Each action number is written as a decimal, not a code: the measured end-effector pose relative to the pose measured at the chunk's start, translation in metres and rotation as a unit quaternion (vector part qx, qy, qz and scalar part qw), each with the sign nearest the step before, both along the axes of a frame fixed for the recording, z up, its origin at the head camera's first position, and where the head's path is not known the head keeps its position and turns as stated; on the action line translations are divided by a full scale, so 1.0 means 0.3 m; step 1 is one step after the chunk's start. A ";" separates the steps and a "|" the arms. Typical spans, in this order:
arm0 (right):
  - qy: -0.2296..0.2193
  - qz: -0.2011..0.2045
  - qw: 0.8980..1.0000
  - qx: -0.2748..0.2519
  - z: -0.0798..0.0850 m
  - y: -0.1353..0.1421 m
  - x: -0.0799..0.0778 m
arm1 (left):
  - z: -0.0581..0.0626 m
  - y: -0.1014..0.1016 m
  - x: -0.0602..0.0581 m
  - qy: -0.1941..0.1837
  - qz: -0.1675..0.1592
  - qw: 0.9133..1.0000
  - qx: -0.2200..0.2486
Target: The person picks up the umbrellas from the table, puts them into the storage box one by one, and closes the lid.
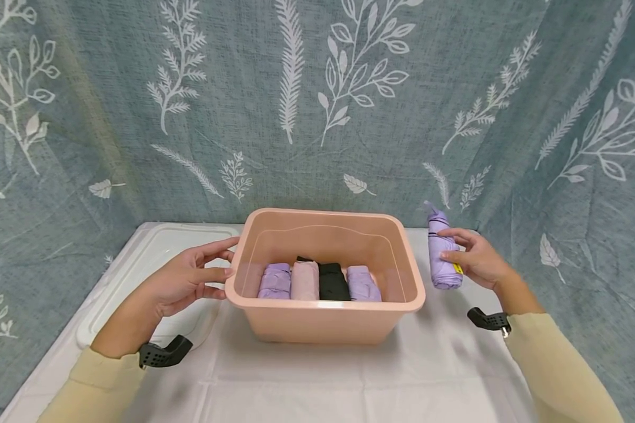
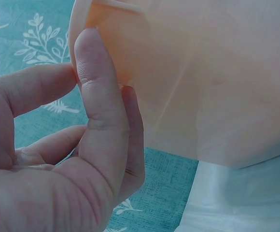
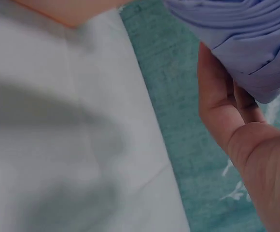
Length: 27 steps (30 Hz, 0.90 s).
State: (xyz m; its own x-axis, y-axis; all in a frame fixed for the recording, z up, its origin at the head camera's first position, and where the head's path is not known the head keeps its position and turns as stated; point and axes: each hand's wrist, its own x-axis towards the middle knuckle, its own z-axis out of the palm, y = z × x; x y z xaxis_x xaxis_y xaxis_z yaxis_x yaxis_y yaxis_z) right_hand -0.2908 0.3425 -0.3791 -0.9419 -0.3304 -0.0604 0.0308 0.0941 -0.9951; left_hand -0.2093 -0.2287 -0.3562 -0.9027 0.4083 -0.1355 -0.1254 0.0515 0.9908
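Observation:
A peach plastic bin (image 1: 323,323) stands on the table, holding several rolled cloth bundles. In it lie a purple roll (image 1: 275,282), a pink roll (image 1: 304,281), a black roll (image 1: 333,283) and a lavender roll (image 1: 363,284). My left hand (image 1: 190,276) touches the bin's left rim with spread fingertips; close up, the fingers (image 2: 99,92) lie against the rim. To the right of the bin, my right hand (image 1: 473,258) grips an upright rolled lavender cloth bundle (image 1: 440,255), with thin dark bands and a yellow label. Its pleated fabric (image 3: 256,48) fills the right wrist view's upper corner.
A pale translucent lid (image 1: 100,305) lies flat on the table left of the bin, partly beneath my left arm. White cloth (image 1: 296,382) covers the table. Behind and at both sides hangs a blue-green leaf-patterned curtain (image 1: 243,106).

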 end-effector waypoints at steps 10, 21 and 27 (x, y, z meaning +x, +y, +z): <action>0.034 0.041 0.997 -0.055 0.078 -0.051 0.026 | 0.003 0.004 0.000 -0.004 -0.005 1.000 0.006; 0.010 0.045 0.998 -0.046 0.181 -0.152 0.068 | 0.006 0.007 0.004 0.003 -0.009 1.000 0.010; -0.013 0.040 0.998 -0.037 0.222 -0.226 0.085 | 0.002 0.007 0.002 0.001 -0.012 1.000 0.009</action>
